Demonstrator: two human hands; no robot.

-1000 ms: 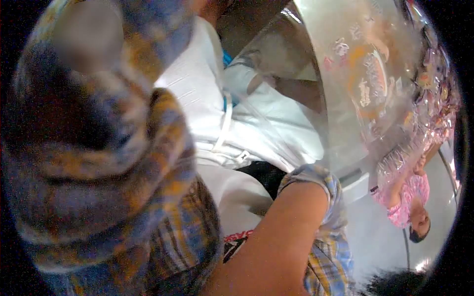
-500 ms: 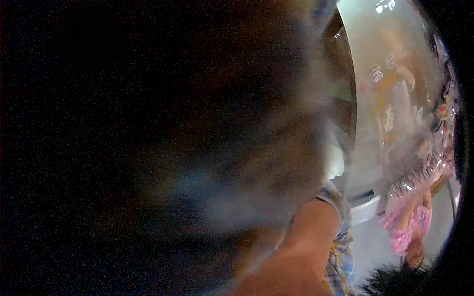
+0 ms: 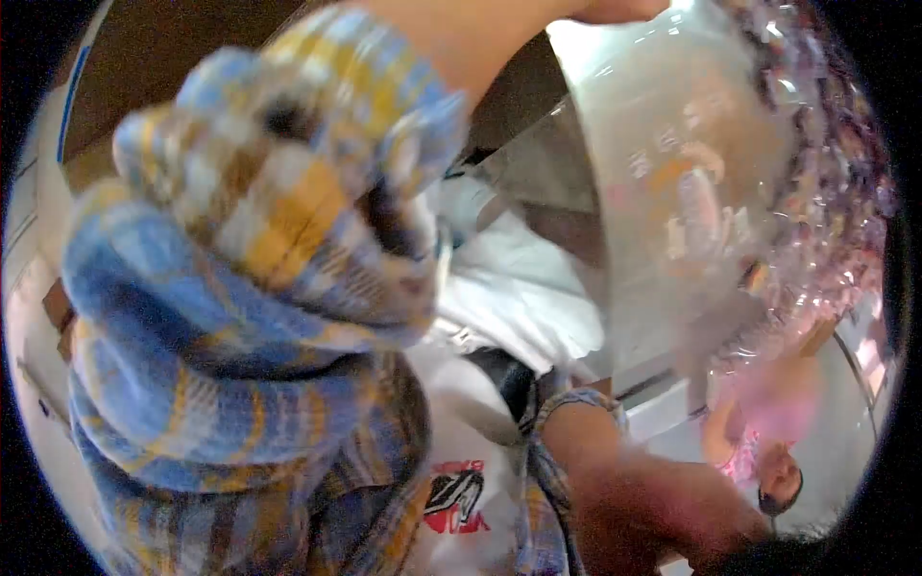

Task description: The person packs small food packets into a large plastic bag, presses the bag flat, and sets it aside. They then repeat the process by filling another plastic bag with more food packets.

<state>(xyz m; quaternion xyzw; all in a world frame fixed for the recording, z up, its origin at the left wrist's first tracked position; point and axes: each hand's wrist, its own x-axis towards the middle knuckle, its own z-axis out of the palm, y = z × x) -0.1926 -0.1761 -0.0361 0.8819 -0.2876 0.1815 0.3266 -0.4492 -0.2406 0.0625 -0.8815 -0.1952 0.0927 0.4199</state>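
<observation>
The view is tilted and partly blurred. My left arm, in a loose blue and yellow plaid sleeve, crosses the upper left. Only an edge of my left hand (image 3: 619, 10) shows at the top, over the near edge of the pale tabletop (image 3: 634, 317); its fingers are cut off. At the lower right my right hand (image 3: 696, 514) is raised close to the camera, beside dark fuzzy hair (image 3: 797, 559). Motion blur smears its fingers, so I cannot see what they hold. Several small, pale printed pieces (image 3: 701, 206) lie on the tabletop, out of reach of both hands.
Shiny clear plastic packaging (image 3: 816, 192) is heaped along the table's far side. A person in pink (image 3: 744, 456) sits near the table's lower right end. My white trousers (image 3: 523, 278) and printed white T-shirt (image 3: 461, 413) fill the middle.
The dark, blurred covering over the left of the view has gone, exposing my plaid sleeve, shirt and lap. My right hand has come into view at the lower right.
</observation>
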